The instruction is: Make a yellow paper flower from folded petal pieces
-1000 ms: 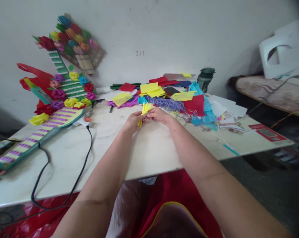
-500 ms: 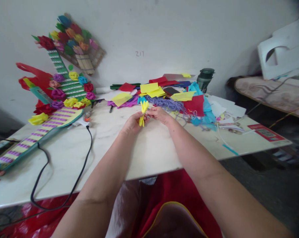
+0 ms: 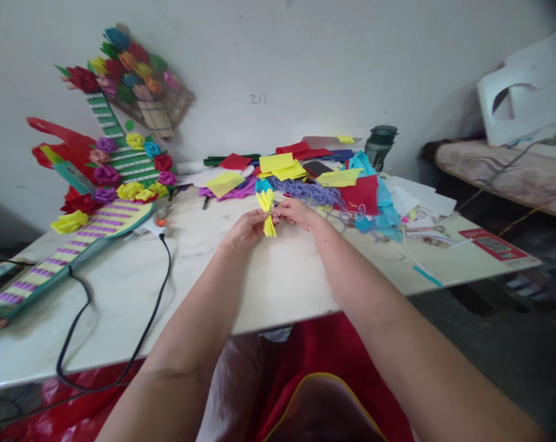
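A bunched piece of yellow crepe paper [image 3: 265,201] is pinched in at its middle and fans out at both ends, above the white tabletop. My left hand [image 3: 249,227] grips it at the narrow waist, fingers closed. From the other side, my right hand [image 3: 296,212] reaches the same waist with thumb and fingers pinched together. A thin strand seems to lie there, too small to name. Beyond the hands are yellow paper sheets [image 3: 278,162] and a tangle of purple yarn [image 3: 317,192].
Paper roses decorate a green-striped stand [image 3: 134,162] at the left. A black cable [image 3: 160,294] loops over the table's front edge. A dark bottle [image 3: 379,147] stands behind blue crepe paper [image 3: 386,205]. Paper scraps [image 3: 425,230] lie at the right.
The yellow paper has turned in my fingers, its ends now showing wider and tilted, the lower end pointing further right. Both hands keep nearly the same place.
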`<state>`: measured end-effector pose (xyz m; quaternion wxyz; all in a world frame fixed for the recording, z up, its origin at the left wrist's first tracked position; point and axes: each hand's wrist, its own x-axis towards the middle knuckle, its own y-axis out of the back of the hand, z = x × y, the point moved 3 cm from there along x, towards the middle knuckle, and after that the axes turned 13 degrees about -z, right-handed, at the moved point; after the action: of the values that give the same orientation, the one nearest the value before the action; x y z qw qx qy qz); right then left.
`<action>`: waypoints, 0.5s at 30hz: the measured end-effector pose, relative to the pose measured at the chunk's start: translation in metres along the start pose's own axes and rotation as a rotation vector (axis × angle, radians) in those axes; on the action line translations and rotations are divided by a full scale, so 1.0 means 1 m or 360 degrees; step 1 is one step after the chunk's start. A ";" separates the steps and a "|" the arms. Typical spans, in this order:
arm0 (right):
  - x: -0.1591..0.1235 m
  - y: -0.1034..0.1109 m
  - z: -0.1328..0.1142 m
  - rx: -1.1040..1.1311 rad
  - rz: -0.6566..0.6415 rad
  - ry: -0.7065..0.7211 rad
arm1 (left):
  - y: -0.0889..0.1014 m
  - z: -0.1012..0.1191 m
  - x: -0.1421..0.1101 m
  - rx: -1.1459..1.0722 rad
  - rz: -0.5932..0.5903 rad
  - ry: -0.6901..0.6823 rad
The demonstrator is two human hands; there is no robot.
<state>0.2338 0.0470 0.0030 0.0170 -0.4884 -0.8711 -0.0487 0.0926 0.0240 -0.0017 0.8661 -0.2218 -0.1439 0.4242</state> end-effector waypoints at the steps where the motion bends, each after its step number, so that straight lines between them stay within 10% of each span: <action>1: -0.001 0.000 -0.001 0.0023 -0.0050 -0.0002 | -0.001 -0.001 -0.001 0.0017 -0.0045 0.0031; 10: -0.010 0.006 -0.005 0.0420 -0.0102 0.0053 | -0.008 -0.003 -0.002 -0.0032 -0.0136 0.0056; 15: -0.004 0.006 0.003 0.0387 0.0217 -0.0004 | -0.012 -0.005 -0.002 -0.0061 -0.0179 0.0044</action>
<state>0.2407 0.0472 0.0002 0.0783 -0.5408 -0.8354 0.0589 0.1019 0.0143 0.0002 0.8861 -0.2356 -0.1522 0.3690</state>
